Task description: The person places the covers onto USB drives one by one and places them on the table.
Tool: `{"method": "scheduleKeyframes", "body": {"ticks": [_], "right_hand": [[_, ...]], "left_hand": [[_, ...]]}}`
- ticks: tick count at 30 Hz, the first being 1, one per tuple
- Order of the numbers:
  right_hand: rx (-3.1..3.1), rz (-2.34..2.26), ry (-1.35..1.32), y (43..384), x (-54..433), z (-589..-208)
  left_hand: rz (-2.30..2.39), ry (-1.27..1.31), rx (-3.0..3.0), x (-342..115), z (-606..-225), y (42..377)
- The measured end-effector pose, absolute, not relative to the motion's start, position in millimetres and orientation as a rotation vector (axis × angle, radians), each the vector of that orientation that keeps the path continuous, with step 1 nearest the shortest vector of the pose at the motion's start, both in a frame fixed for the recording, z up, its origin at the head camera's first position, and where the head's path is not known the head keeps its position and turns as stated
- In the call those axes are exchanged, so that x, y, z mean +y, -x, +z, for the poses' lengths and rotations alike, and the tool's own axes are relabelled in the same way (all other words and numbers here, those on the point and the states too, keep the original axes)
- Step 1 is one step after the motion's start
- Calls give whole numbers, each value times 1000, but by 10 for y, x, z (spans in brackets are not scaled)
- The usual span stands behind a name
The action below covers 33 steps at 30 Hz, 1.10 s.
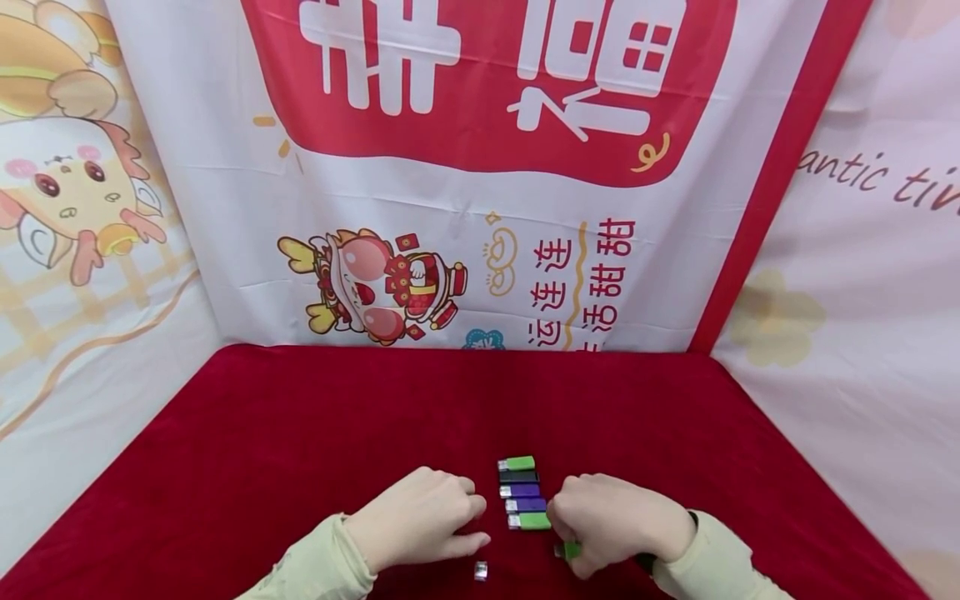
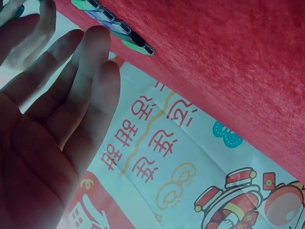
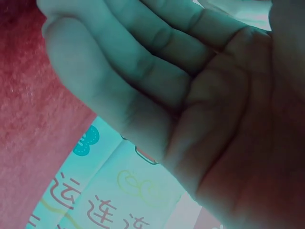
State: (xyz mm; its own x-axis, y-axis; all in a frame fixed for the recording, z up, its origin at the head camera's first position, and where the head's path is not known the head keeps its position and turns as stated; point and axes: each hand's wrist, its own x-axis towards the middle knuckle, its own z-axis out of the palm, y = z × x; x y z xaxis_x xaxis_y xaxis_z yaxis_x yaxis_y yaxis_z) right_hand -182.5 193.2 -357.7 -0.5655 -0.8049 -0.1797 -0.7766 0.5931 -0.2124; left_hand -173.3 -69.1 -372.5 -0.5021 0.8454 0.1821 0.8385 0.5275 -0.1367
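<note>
Several USB sticks lie side by side in a row on the red cloth: a green one (image 1: 520, 463) at the far end, a black one (image 1: 519, 477), two purple ones (image 1: 523, 492) and a near green one (image 1: 529, 522). Clear ends point left. My right hand (image 1: 618, 521), right of the row, pinches another green USB stick (image 1: 572, 550), mostly hidden by the fingers. Left of the row, my left hand (image 1: 422, 518) hovers with relaxed fingers and holds nothing. A small clear cap (image 1: 481, 571) lies just below its thumb.
The red cloth (image 1: 337, 417) covers the table back to a printed white backdrop (image 1: 480, 200). Printed curtains hang at left (image 1: 82, 250) and right (image 1: 847, 292). In the left wrist view, the ends of the sticks (image 2: 121, 27) show beyond the fingertips.
</note>
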Motion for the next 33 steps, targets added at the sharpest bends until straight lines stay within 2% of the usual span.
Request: {"method": "scheduleKeyframes", "body": {"ticks": [16, 33], "right_hand": [[2648, -302, 1354, 1902, 1980, -3452], [2666, -303, 1338, 1906, 1982, -3443]], "left_hand": [[114, 1500, -2442, -607, -3902, 1634], [84, 1578, -2476, -585, -3921, 1633]]}}
